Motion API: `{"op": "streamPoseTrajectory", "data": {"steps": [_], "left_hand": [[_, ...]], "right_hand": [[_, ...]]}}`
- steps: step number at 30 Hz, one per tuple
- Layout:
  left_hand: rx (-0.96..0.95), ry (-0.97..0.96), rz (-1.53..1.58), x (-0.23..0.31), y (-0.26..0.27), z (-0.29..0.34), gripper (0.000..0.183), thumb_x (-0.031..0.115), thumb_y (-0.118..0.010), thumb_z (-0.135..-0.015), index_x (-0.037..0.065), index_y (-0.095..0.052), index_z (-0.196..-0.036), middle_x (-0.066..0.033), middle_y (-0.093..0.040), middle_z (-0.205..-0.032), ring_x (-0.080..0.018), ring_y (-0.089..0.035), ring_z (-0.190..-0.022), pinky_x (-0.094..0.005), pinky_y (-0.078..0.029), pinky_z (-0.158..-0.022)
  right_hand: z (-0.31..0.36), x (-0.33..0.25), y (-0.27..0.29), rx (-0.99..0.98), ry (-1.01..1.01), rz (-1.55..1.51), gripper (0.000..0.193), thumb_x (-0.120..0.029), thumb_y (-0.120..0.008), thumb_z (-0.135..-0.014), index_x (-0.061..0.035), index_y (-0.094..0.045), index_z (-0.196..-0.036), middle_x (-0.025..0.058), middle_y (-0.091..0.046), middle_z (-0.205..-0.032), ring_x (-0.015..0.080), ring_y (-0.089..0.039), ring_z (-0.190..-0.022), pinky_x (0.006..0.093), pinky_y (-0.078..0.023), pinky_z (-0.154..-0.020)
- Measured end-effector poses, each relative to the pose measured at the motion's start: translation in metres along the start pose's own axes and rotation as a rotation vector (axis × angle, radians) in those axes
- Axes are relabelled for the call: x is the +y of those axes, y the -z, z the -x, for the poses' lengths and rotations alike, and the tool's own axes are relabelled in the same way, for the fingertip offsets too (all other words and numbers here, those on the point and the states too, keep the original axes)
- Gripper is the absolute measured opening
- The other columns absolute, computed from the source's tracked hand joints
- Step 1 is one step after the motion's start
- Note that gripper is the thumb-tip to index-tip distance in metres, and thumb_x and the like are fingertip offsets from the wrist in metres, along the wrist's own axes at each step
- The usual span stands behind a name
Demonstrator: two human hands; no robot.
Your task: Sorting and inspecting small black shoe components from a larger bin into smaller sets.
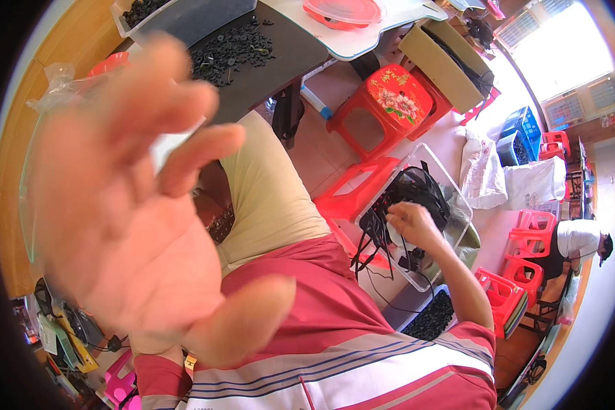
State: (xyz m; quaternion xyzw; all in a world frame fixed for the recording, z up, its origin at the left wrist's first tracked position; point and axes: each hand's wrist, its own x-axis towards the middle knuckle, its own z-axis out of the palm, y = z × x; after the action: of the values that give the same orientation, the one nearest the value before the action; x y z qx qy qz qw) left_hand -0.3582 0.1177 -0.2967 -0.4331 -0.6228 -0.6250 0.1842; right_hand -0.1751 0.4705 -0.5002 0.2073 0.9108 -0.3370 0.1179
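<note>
Close to the camera my left hand (pixel 137 198) is raised, palm showing and fingers spread, slightly blurred, with nothing in it. It covers part of the table on the left. On my right side, my right hand (pixel 413 222) is over a clear plastic bin (pixel 466 208). Its fingers are curled together among black cords (pixel 372 239), and what they hold, if anything, is hidden. A black mesh bag or similar netted thing (pixel 424 184) lies in the bin beside that hand. The bin rests against a red plastic stool (pixel 342 198).
Small black parts (pixel 236 51) are heaped on the dark table (pixel 280 55) ahead, beside a grey tub (pixel 178 24). A flowered red stool (pixel 396 96) and a cardboard box (pixel 444 61) stand beyond. More black pieces (pixel 434 318) fill a container at right. Another person (pixel 574 242) is far right.
</note>
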Motion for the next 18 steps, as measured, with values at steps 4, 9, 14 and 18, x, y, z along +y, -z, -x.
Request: {"op": "streamPoseTrajectory", "data": {"steps": [4,9,14,18], "left_hand": [[-0.173,0.094,0.128,-0.035,-0.027,0.016,0.073,0.02,-0.074,-0.091,0.002,-0.039,-0.152,-0.023,-0.042,-0.151,-0.0277,-0.05,-0.131,-0.0413,-0.05,-0.101],[-0.078,0.289,0.184,-0.046,-0.053,0.038,0.045,0.001,-0.073,-0.087,-0.005,-0.061,-0.13,-0.0197,-0.058,-0.135,-0.0211,-0.061,-0.114,-0.0313,-0.055,-0.089],[-0.103,0.33,0.138,-0.058,-0.061,0.051,0.04,0.004,-0.072,-0.091,0.0,-0.063,-0.13,-0.0153,-0.06,-0.133,-0.0184,-0.063,-0.107,-0.0305,-0.055,-0.087],[-0.106,0.383,0.154,-0.063,-0.065,0.057,0.036,0.005,-0.07,-0.094,0.001,-0.064,-0.129,-0.0138,-0.062,-0.129,-0.0164,-0.063,-0.102,-0.03,-0.055,-0.085]], "right_hand": [[0.019,0.009,-0.025,-0.1,-0.158,-0.011,0.048,-0.034,-0.07,-0.091,0.0004,-0.065,-0.124,0.015,-0.075,-0.087,0.0327,-0.073,-0.09,0.043,-0.055,-0.08],[0.024,0.002,-0.02,-0.075,-0.195,-0.007,0.05,-0.035,-0.072,-0.089,-0.0018,-0.065,-0.125,0.015,-0.073,-0.101,0.0333,-0.071,-0.097,0.0444,-0.053,-0.083],[0.034,0.012,-0.026,0.109,-0.224,0.148,0.051,-0.035,-0.076,-0.086,-0.007,-0.064,-0.128,0.0142,-0.064,-0.117,0.0342,-0.065,-0.109,0.045,-0.05,-0.088],[0.041,0.025,-0.034,0.226,-0.246,0.24,0.05,-0.033,-0.076,-0.086,-0.0078,-0.064,-0.127,0.0142,-0.062,-0.117,0.0354,-0.063,-0.109,0.0452,-0.05,-0.088]]}}
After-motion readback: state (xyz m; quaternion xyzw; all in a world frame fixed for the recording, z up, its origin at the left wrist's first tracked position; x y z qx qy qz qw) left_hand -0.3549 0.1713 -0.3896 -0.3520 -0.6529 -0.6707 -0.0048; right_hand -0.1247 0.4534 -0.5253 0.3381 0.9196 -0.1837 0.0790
